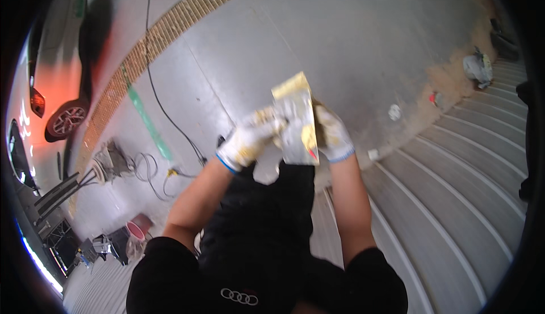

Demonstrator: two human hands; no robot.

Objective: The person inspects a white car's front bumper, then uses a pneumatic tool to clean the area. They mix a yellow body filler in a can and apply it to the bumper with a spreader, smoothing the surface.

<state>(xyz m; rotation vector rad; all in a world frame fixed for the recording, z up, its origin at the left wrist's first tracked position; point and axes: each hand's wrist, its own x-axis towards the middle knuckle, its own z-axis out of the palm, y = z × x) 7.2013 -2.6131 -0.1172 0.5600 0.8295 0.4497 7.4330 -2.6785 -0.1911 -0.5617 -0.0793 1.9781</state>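
In front of my body, a flat rectangular grey board (pixel 295 135) is held tilted, smeared with pale yellow paste (pixel 308 138) along its top end and right side. A small red spot of paste shows near its lower right corner. My right hand (pixel 334 133) grips the board from behind at its right edge, with most fingers hidden by it. My left hand (pixel 250 138) is closed, its fingertips pressed together against the board's left part; whatever is in them is hidden. Both hands wear white knit gloves with blue cuffs and yellow stains.
A car (pixel 59 70) with orange-red patches stands left, beyond a floor grating (pixel 187 22). A black cable (pixel 159 101) and green tape (pixel 149 124) cross the grey floor. A grey machine (pixel 113 161) and reddish bucket (pixel 138 226) stand left. Ribbed grey panelling (pixel 454 183) runs along the right; crumpled scraps (pixel 478 69) lie beside it.
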